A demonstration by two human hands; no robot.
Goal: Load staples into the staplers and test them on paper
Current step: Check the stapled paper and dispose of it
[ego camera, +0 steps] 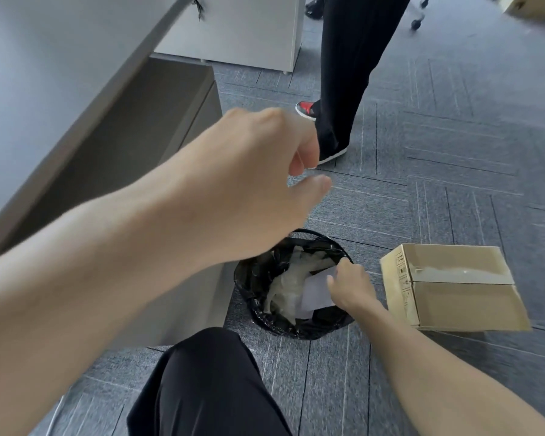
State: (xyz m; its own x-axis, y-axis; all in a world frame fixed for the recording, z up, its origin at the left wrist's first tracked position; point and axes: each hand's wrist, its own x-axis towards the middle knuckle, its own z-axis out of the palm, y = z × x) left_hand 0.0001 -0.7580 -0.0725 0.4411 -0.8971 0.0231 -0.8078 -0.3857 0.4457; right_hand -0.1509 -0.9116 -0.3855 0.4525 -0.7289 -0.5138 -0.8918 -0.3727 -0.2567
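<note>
Downward, paper (317,292) aslant in right hand (350,286)

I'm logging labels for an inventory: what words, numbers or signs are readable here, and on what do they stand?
Dark printed marks down the side of the cardboard box: too small and blurred to read.
The white paper that the right hand holds at the mouth of the bin: no print shows on its visible face.
Nothing else in view bears legible text.
</note>
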